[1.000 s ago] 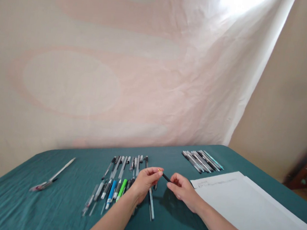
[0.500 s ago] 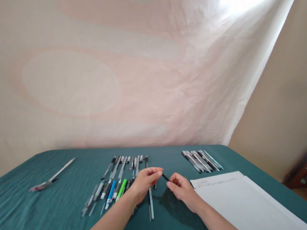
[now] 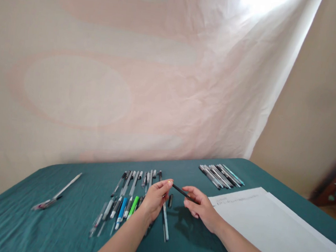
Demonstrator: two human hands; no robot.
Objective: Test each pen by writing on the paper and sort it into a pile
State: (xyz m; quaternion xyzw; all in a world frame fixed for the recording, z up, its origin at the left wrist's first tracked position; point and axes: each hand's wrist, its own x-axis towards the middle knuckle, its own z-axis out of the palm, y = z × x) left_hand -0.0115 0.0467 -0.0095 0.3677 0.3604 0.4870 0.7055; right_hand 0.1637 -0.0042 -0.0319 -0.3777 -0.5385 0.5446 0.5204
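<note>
Pinching black pen between left hand and right hand; small pen batch set aside, larger pen row not yet handled.

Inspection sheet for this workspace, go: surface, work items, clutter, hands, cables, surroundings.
Surface: table under a teal cloth, lightly creased.
Job's things: black pen held above the cloth; row of pens lying by the left hand.
Clutter: pen bunch far right; lone pen far left; white paper on the right; small dark cap-like piece on the cloth.
Grippers: left hand pinches one end of the black pen, right hand the other.
Cables: nothing seen.
Surroundings: hung white sheet; beige wall.
</note>
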